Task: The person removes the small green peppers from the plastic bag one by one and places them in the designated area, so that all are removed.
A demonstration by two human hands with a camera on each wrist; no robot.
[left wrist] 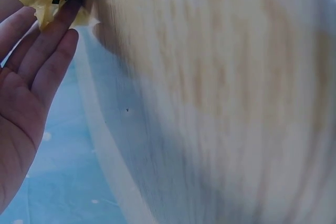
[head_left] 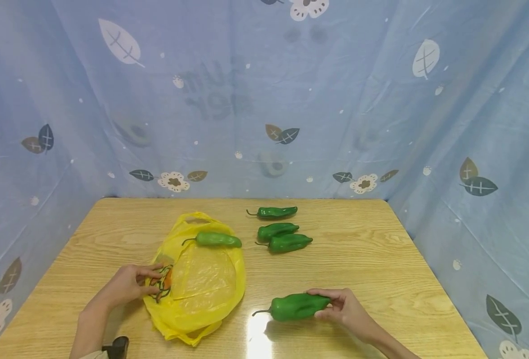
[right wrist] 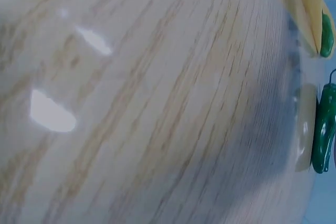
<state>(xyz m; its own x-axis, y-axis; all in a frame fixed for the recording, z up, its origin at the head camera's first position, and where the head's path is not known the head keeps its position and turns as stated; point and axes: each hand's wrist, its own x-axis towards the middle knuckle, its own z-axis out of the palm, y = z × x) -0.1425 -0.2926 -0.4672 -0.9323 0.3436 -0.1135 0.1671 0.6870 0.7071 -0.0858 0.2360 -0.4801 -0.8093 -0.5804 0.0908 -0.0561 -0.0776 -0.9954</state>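
Observation:
A yellow plastic bag [head_left: 188, 326] with an orange and black print lies spread on the table, left of centre in the head view. My left hand [head_left: 127, 288] pinches its left edge, and in the left wrist view a fold of the bag [left wrist: 44, 14] hangs against the fingers. A light green pepper [head_left: 218, 239] lies on the far part of the bag. My right hand [head_left: 347, 313] holds a large dark green pepper [head_left: 295, 307] by its tip, the stem pointing left. A dark green pepper [right wrist: 324, 129] shows at the right wrist view's edge; cannot tell which.
Three dark green peppers lie beyond the bag's right side: one farthest back [head_left: 277, 213], then two close together, the rear one [head_left: 277, 231] and the front one [head_left: 289, 243]. The wooden table [head_left: 381, 259] is bordered by a blue patterned curtain [head_left: 228, 164].

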